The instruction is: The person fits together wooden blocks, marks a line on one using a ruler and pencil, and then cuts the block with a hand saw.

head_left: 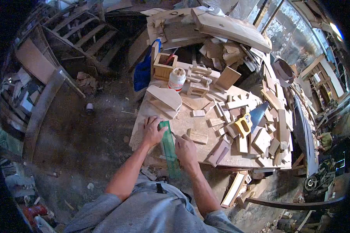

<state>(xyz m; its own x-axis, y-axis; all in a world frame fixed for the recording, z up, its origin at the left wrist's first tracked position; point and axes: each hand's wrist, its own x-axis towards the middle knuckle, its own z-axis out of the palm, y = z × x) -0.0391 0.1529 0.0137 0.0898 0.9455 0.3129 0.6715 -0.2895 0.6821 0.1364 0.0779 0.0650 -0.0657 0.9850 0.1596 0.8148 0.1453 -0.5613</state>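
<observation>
My left hand (155, 131) rests on the workbench (142, 126), its fingers against the upper end of a green ruler (169, 149) that juts past the bench's near edge. Just right of the ruler, my right hand (186, 148) is closed around a thin tool, mostly hidden, whose tip points at the ruler's edge. A small wooden block (197, 136) lies beside my right hand. Beyond my left hand stands a cut wooden piece (163, 100) with angled corners.
A handsaw (243, 125) with a yellow handle lies among wood offcuts at the right. A white jar (177, 79) and a wooden box (164, 66) stand at the back. Stairs (93, 39) rise at upper left. Another person (325, 140) is far right.
</observation>
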